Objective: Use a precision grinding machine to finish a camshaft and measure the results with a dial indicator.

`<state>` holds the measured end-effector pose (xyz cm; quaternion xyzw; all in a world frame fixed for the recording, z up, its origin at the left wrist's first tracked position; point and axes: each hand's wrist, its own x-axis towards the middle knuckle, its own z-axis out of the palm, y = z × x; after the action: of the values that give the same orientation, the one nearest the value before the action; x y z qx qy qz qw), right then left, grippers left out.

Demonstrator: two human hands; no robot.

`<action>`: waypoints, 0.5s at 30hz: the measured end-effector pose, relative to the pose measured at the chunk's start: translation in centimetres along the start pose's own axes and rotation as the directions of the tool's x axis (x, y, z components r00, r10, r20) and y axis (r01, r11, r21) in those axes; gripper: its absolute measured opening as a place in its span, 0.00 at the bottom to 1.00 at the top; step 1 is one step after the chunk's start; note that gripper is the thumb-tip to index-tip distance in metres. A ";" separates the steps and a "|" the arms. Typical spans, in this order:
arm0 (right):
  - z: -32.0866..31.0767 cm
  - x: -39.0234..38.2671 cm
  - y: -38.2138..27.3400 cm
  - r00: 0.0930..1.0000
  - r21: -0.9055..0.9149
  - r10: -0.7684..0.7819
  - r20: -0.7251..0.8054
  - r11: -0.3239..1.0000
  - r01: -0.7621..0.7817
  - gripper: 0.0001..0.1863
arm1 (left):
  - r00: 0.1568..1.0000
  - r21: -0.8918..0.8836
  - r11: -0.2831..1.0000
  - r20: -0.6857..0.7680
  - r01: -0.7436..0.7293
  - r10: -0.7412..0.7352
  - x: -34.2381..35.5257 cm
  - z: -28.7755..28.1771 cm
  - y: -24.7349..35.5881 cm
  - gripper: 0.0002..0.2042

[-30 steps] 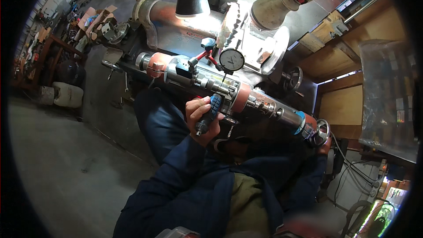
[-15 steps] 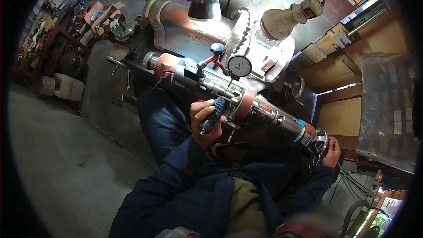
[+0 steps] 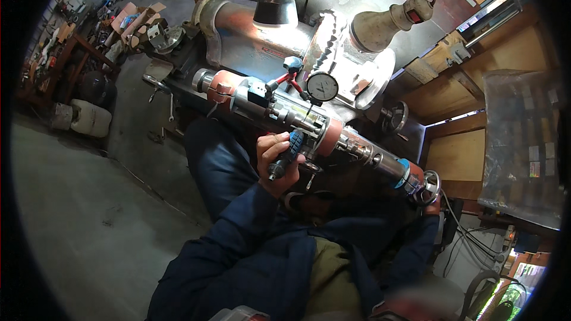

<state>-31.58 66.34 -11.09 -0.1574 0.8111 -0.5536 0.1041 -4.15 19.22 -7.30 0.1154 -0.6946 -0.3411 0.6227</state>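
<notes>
My left hand is closed around a hand tool with a blue ribbed grip, black body and small metal tip, held beside the middle of a long steel spindle assembly. At the right end of that assembly, my right hand is at the lower rim of a chromed handwheel; its fingers are mostly hidden behind the wheel. A round dial gauge on a red jointed arm stands over the assembly, its stem pointing down near the orange collar.
A black lamp and a beige lamp light the machine. A second handwheel sits behind the assembly. Wooden panels and a plastic-covered sheet flank the right. A white jug stands on the floor at left.
My right hand has moved left and slightly down, from the wheel's right side to beneath its rim. The left hand holds its tool in nearly the same spot.
</notes>
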 end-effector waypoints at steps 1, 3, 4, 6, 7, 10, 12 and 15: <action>-0.7 -0.1 0.2 0.963 -0.070 0.251 -0.093 0.964 -0.258 0.15 | 1.000 0.002 1.000 0.002 -0.008 0.008 0.0 -0.1 0.0 0.19; -1.4 -1.6 0.4 0.987 -0.069 0.151 0.048 0.987 -0.147 0.16 | 1.000 0.003 1.000 -0.011 0.006 -0.006 0.1 -0.3 0.0 0.19; -1.8 -2.4 -0.1 0.992 -0.025 0.097 0.082 0.995 -0.096 0.17 | 1.000 0.014 1.000 -0.003 0.008 -0.008 0.2 -0.3 0.0 0.19; -2.3 -4.2 -1.8 0.992 -0.149 0.127 0.004 0.981 -0.125 0.16 | 1.000 0.015 1.000 -0.008 0.007 -0.007 0.3 -0.5 0.0 0.19; -2.3 -4.8 -3.0 0.958 -0.221 0.219 -0.182 0.941 -0.257 0.15 | 1.000 0.030 1.000 0.005 0.005 -0.005 0.3 -0.5 0.0 0.19; -1.9 -5.0 -7.0 0.997 -0.024 0.071 0.005 0.997 -0.071 0.13 | 0.999 0.064 0.998 0.048 -0.012 0.008 0.3 -0.5 0.0 0.20; -1.1 -4.0 -9.3 0.995 0.006 0.085 0.055 0.996 -0.085 0.13 | 0.999 0.057 0.998 0.039 -0.009 0.006 0.3 -0.5 0.0 0.20; 0.3 -2.3 -11.2 1.000 0.070 0.016 -0.009 0.997 -0.015 0.15 | 1.000 0.028 1.000 0.019 0.001 -0.002 0.2 -0.3 0.0 0.19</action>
<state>-27.78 63.18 -0.80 -0.1447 0.7928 -0.5817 0.1100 -3.89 18.99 -7.11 0.1213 -0.7052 -0.3330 0.6141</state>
